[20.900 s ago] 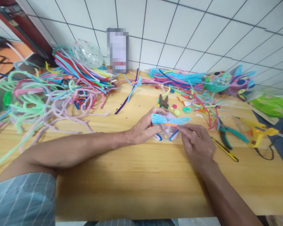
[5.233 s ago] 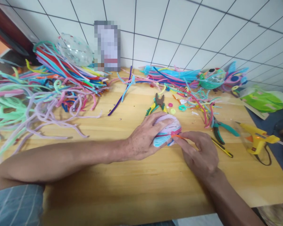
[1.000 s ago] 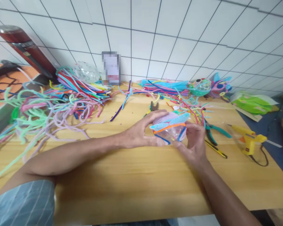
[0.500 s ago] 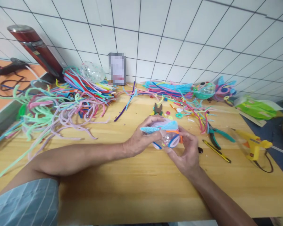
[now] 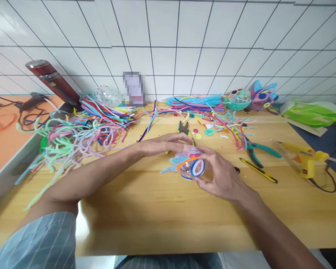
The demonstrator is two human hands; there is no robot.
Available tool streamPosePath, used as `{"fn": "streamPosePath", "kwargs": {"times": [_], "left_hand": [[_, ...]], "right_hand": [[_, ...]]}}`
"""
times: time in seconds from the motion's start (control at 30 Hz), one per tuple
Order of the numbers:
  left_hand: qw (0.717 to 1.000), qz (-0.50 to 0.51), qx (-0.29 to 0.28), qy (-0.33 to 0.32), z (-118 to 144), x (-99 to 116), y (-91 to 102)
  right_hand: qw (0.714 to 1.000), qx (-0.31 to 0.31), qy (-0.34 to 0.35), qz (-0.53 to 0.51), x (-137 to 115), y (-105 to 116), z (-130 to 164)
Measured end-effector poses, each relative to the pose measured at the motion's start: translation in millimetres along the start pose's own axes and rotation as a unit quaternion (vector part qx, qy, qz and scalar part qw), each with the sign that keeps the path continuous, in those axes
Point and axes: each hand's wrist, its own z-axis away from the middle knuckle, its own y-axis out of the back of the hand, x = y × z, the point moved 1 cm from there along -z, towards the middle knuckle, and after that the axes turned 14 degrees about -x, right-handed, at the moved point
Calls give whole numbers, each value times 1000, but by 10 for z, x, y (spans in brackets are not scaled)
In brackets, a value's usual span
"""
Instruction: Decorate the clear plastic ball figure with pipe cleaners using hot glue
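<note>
since half a second ago the left hand has let go and now hovers open just above the pipe-cleaner ball. the right hand alone grips it, low over the wooden table. best to keep fingers clear of the light blue fin and support it from below.

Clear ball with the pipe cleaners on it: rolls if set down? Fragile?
The ball looks round, so it would probably roll on the bare table. Its blue fin sticks out sideways and might stop it. The right hand holds it alone, so it is likely light.
</note>
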Motion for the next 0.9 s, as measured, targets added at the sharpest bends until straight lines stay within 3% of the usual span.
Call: {"fn": "streamPosePath", "kwargs": {"times": [0.17,0.33,0.6,0.7,0.83,0.9], "left_hand": [[995,-86,-33,37,-125,118,-180],[992,-100,-45,60,-149,117,-234],[997,-71,1,20,-115,10,-270],[997,-57,48,12,-94,-8,-347],[990,-53,133,15,-59,19,-527],[985,-62,161,8,-55,36,-633]], "right_hand": [[998,7,50,25,-61,4,-16],[997,15,62,42,-85,3,-12],[997,28,73,5,-47,-4,11],[997,67,37,-20,-64,93,58],[980,164,-84,-72,-131,216,118],[965,156,-141,-158,-144,200,113]]}}
